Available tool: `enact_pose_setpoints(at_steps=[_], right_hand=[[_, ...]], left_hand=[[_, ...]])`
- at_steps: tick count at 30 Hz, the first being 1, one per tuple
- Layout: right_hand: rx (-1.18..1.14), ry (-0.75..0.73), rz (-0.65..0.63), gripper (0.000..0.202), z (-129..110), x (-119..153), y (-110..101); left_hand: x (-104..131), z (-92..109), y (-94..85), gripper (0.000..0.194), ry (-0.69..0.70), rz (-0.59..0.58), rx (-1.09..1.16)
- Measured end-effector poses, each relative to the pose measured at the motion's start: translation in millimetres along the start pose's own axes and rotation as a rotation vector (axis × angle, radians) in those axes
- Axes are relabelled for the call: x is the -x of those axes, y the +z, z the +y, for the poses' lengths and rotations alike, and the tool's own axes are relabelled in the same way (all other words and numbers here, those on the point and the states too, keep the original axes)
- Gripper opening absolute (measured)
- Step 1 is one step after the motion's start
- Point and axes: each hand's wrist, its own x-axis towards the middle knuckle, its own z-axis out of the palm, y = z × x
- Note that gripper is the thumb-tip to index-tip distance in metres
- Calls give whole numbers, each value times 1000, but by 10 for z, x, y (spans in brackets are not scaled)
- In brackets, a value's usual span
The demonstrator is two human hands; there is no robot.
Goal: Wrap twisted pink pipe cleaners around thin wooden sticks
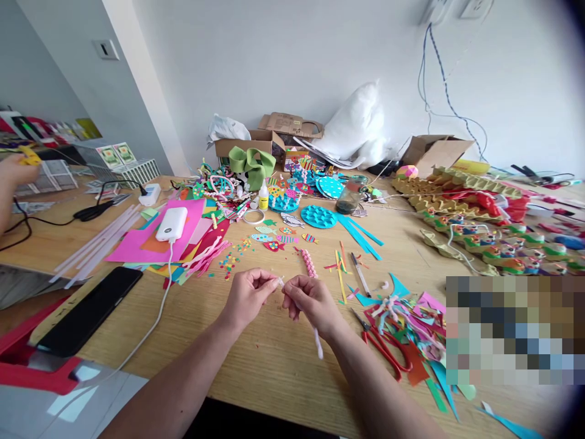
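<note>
My left hand (247, 297) and my right hand (311, 302) are close together above the wooden table. Both pinch a pale, fuzzy pipe cleaner (319, 345), a short piece of which shows between the fingertips. Its loose end hangs down below my right hand. Just beyond my right hand lies a pink twisted strip (308, 263), its near end partly hidden by the fingers. Several patterned paper fish (274, 246) lie farther back. Small confetti-like paper bits (229, 266) are scattered left of them.
Red-handled scissors (388, 350) lie among paper scraps at right, near a pen (361, 275). A white power bank (172, 224) with its cable, and a black phone (91, 311), are at left. Behind stand a glue bottle (264, 199) and glass jar (351, 196). Another person's hand (16, 171) shows far left.
</note>
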Motion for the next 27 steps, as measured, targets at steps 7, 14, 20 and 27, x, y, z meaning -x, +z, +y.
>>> enact_pose_setpoints(at_steps=[7, 14, 20, 27], right_hand=[[-96, 6, -8, 31, -5, 22, 13], [9, -39, -18, 39, -36, 22, 27], [651, -568, 264, 19, -14, 44, -23], [956, -788, 166, 23, -42, 97, -48]], left_hand=[[104, 3, 75, 16, 418, 133, -476], [-32, -15, -23, 17, 45, 31, -56], [-52, 39, -54, 28, -224, -29, 199], [-42, -2, -20, 28, -169, -71, 188]])
